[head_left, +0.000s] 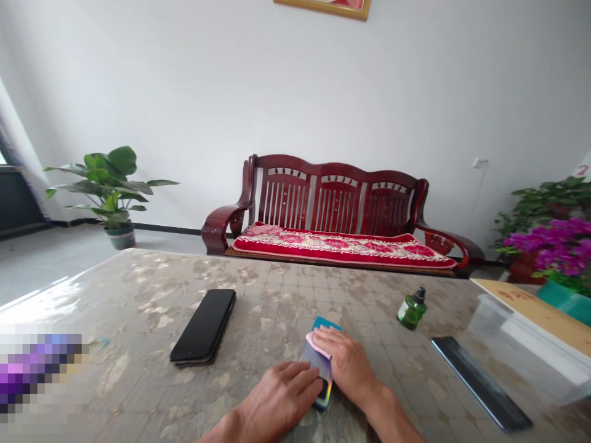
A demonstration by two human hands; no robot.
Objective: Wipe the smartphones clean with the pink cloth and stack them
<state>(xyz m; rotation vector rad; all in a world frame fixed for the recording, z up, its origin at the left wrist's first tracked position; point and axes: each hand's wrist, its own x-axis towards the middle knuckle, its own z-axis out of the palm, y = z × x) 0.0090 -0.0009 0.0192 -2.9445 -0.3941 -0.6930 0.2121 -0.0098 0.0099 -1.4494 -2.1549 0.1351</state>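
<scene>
A smartphone (310,355) with a bluish, shiny back lies back side up on the table before me, its dark camera area toward me. My left hand (281,394) holds it by the near end, fingers together across its left side. A pink cloth (317,343) is pressed against the phone's back by my right hand (348,364), whose fingers lie bent over it. Past the fingertips, the phone's far end shows bright blue. My hands hide much of the phone and part of the cloth.
Left of my hands lies a black phone (205,325). On the right are a green pump bottle (410,312), a long dark slab-like device (480,383) and a clear plastic box (489,332). A wooden bench (337,203) stands beyond the table (138,295).
</scene>
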